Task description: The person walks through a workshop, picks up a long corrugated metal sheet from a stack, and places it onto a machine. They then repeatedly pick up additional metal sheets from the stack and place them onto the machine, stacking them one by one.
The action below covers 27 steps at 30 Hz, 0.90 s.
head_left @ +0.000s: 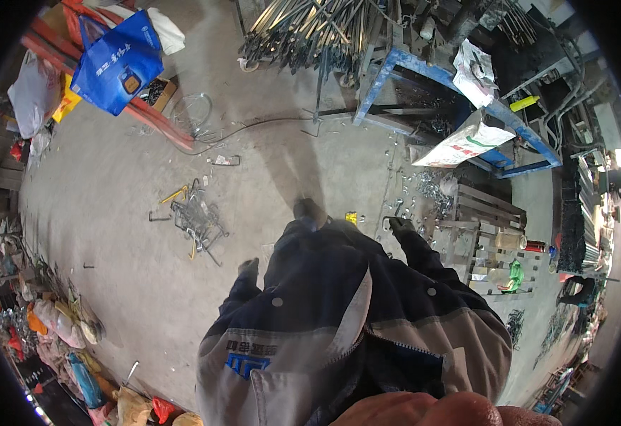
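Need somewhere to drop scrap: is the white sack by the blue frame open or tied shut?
Open: the white sack leans against the blue frame, its mouth gaping.

**Layout of the workshop floor around the standing person**

The person's jacket (353, 319) is seen in the lower middle, with the left hand (249, 267) at its left side and the right hand (400, 226) at its right side. A shoe (309, 209) is placed on the floor (112, 213) just ahead of the body. A heap of bent metal parts (197, 219) is found on the floor to the front left. Further left and behind it, a bag (117, 62) is leaned on long beams. A pile of rods (310, 32) is laid far ahead. A metal frame table (459, 85) is located to the front right, and a sack (466, 142) is hung at it. A wooden pallet (491, 241) is positioned at the right, with bottles on it.
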{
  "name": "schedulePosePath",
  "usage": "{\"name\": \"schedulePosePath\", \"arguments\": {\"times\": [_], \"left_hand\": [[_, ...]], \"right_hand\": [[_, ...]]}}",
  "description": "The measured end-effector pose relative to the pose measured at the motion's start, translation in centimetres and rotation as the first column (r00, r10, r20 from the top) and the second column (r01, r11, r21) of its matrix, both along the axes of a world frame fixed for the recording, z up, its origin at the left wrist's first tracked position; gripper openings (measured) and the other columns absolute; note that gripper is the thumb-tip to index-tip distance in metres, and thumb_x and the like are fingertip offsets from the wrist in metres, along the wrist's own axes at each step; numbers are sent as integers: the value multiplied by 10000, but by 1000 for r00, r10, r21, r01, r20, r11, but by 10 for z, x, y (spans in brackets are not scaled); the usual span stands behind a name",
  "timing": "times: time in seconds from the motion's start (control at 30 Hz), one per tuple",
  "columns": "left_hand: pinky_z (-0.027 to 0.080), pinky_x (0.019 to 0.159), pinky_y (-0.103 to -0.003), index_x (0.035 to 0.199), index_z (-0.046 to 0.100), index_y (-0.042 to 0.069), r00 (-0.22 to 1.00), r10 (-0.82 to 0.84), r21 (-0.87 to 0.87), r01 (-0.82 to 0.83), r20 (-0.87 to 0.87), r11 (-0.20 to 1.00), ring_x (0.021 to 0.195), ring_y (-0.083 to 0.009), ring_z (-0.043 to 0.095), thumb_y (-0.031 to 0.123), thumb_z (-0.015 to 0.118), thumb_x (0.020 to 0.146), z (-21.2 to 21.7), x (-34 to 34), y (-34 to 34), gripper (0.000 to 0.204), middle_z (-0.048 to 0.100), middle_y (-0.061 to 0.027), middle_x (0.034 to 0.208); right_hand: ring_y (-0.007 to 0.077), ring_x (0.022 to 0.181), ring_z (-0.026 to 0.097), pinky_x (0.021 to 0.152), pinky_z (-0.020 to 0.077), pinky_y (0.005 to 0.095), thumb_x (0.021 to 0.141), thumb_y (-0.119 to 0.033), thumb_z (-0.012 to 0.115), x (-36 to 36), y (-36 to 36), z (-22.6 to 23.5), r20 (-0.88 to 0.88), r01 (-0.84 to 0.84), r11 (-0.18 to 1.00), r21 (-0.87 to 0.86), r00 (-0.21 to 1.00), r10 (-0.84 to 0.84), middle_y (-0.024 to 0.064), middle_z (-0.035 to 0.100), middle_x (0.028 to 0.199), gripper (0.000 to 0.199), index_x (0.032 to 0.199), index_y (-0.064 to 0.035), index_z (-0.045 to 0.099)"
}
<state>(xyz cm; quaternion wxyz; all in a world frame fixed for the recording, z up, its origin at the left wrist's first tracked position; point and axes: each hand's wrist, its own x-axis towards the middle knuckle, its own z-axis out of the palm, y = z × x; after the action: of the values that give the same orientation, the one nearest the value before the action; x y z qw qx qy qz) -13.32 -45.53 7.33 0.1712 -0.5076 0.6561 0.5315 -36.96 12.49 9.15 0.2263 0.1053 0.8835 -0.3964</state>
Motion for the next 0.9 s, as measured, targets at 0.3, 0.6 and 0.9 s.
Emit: {"name": "schedulePosePath", "arguments": {"times": [0.3,0.6,0.9], "left_hand": [[498,602,-296,1205,692,29,932,-10,-24,2,-362,1000,721,-149,669,348,741,907,33,-168,-102,438,726,-63,969],[546,599,-352,1135,712,-28,994,57,-25,-59,-94,998,671,-216,671,379,716,886,-21,-108,-139,477,720,-111,897],[513,564,-358,1095,719,-1,961,163,122,-139,-222,983,664,-187,655,419,719,894,-36,-116,-142,465,707,-107,856]], "right_hand": [[202,663,654,650,532,372,899,-443,639,-74,-84,1,75,-106,993,44,992,102,94,716,785,440,967,-21,742],[197,624,615,600,510,374,912,-416,646,-159,-128,-13,54,-59,997,41,997,57,90,686,743,410,992,-24,737],[233,668,645,654,517,428,934,-458,579,-199,-174,8,70,-169,983,72,984,164,104,694,768,414,901,-69,718]]}}
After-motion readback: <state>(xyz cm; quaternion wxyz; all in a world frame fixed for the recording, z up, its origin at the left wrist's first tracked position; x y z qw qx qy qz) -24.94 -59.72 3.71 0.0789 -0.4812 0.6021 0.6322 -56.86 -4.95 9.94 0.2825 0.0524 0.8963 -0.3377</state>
